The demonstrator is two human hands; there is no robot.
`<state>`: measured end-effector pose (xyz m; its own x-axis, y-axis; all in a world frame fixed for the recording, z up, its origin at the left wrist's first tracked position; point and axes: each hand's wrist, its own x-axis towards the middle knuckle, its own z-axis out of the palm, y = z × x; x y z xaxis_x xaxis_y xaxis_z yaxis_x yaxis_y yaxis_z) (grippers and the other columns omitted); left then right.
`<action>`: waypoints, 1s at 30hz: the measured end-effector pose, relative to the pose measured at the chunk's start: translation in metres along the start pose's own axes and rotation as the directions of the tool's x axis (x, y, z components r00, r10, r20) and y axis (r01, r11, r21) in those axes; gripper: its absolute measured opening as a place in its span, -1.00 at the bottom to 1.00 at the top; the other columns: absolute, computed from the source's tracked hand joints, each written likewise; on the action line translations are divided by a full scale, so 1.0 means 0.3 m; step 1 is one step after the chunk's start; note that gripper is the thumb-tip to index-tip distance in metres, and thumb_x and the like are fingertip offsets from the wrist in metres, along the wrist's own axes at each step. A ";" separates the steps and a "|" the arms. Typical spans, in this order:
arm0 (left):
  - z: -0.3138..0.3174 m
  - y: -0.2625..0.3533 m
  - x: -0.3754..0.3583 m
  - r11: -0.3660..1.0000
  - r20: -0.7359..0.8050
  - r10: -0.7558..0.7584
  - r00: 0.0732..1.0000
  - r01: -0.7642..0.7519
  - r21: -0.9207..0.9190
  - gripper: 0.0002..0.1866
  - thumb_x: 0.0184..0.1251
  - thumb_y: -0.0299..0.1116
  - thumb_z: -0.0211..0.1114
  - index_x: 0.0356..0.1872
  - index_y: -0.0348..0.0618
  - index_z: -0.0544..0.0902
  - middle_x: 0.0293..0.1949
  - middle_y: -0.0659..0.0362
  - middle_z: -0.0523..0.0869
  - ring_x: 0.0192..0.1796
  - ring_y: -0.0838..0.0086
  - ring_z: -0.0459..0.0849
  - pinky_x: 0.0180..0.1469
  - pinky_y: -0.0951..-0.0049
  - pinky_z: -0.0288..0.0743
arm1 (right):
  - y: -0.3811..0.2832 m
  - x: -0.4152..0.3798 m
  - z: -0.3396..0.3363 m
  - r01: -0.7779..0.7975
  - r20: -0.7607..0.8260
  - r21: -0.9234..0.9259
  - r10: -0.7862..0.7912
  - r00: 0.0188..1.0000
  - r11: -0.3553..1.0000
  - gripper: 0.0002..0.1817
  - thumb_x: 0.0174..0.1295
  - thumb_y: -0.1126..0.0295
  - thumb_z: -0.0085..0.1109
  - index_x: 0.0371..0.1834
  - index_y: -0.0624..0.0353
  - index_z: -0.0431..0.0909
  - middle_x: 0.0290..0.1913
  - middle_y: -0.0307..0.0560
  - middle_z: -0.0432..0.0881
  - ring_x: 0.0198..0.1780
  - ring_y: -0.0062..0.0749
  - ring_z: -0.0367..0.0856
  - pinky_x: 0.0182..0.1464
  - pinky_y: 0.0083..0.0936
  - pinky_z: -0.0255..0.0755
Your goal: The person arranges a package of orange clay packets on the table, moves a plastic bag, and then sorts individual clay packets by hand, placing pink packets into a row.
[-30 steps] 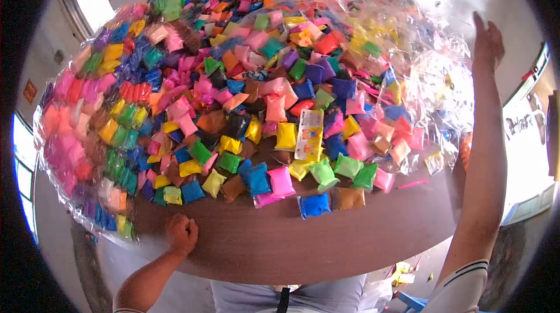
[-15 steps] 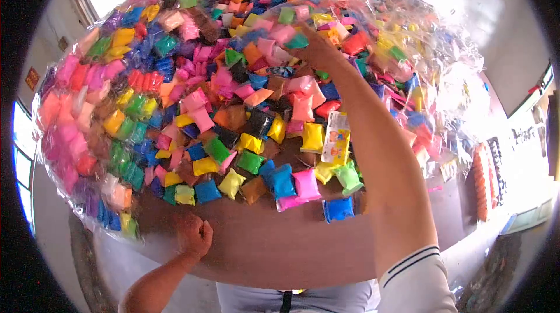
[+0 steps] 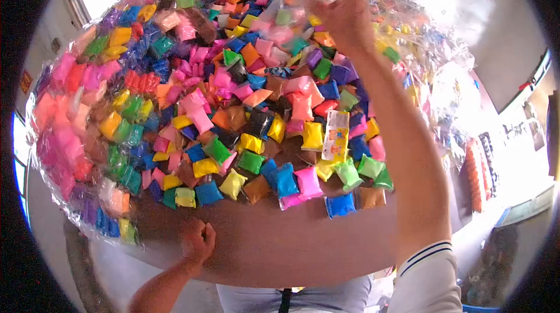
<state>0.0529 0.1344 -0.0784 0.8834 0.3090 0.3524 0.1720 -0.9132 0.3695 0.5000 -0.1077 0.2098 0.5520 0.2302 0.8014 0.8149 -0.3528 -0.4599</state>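
My left hand [image 3: 197, 240] rests as a loose fist on the brown table [image 3: 280, 240], just in front of the pile, with nothing visible in it. At the back of the pile, my right hand [image 3: 344, 18] is raised, fingers bent around a clear plastic bag [image 3: 286, 1]; motion blur softens the grip. Under the film lie small pillow-shaped packets, among them a teal packet [image 3: 298, 44]. Nearer me are a pink packet [image 3: 308, 182], a blue packet [image 3: 340, 205] and a yellow packet [image 3: 233, 183]. A printed card [image 3: 336, 136] lies upon the packets.
Large clear bags full of coloured packets line the left side, including a pink-filled bag [image 3: 61, 144]. More crumpled clear plastic [image 3: 449, 85] covers the right side. A red-orange roll-like object [image 3: 475, 176] stands beyond the table's right edge.
My right hand has moved up and to the right, away from the packets at mid-pile, and clear film is now lifted beside it. My left hand has stayed nearly still.
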 end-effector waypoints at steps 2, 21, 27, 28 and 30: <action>-0.005 0.018 0.006 1.000 -0.020 0.011 1.000 -0.012 -0.016 -0.71 0.17 -0.40 0.24 -0.62 -0.14 0.30 -0.57 0.01 0.36 -0.47 0.04 0.42 -0.42 0.03 0.21 | 0.000 0.036 -0.140 0.006 -0.108 -0.264 -0.036 0.993 0.965 -0.40 0.11 0.08 0.38 0.19 0.11 0.55 -0.02 0.06 0.71 -0.17 -0.36 0.74 -0.08 -0.40 0.57; -0.076 0.105 0.065 0.996 0.037 0.007 0.999 -0.010 0.084 -0.76 0.13 -0.39 0.26 -0.59 -0.12 0.37 -0.56 0.03 0.44 -0.43 0.01 0.47 -0.31 -0.01 0.26 | 0.330 -0.024 -0.738 -0.507 -0.382 -0.683 0.335 0.861 0.525 -0.64 -0.05 0.08 0.14 -0.30 0.07 0.68 -0.14 0.19 0.65 -0.07 0.12 0.62 -0.04 -0.09 0.44; -0.091 0.109 0.077 0.998 0.049 0.035 0.998 -0.038 0.058 -0.78 0.11 -0.40 0.26 -0.59 -0.11 0.39 -0.57 0.05 0.45 -0.44 0.03 0.48 -0.34 0.03 0.26 | 0.140 0.057 -0.542 -0.261 -0.274 -0.699 0.087 0.958 0.666 -0.71 0.22 0.11 0.10 -0.15 -0.05 0.71 -0.22 0.04 0.72 -0.18 -0.04 0.71 -0.10 -0.23 0.54; -0.087 0.105 0.073 0.997 0.052 0.038 0.998 -0.041 0.070 -0.79 0.11 -0.39 0.26 -0.58 -0.11 0.39 -0.57 0.06 0.45 -0.44 0.03 0.48 -0.33 0.02 0.27 | 0.119 0.043 -0.483 -0.208 -0.242 -0.635 0.064 0.968 0.744 -0.71 0.21 0.12 0.10 -0.16 -0.02 0.71 -0.25 0.05 0.72 -0.21 -0.03 0.71 -0.11 -0.21 0.54; -0.075 0.091 0.069 0.994 0.053 0.043 0.998 -0.048 0.095 -0.79 0.12 -0.38 0.26 -0.58 -0.12 0.40 -0.57 0.07 0.46 -0.44 0.03 0.50 -0.32 0.01 0.28 | 0.091 0.014 -0.363 -0.119 -0.169 -0.530 0.032 0.985 0.839 -0.72 0.20 0.15 0.12 -0.19 0.03 0.71 -0.30 0.07 0.71 -0.24 -0.01 0.71 -0.14 -0.19 0.55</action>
<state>0.0661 0.1217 -0.0415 0.9118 0.2551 0.3219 0.1703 -0.9480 0.2690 0.5053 -0.2150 0.2421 0.5400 0.0618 0.8394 0.5246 -0.8046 -0.2783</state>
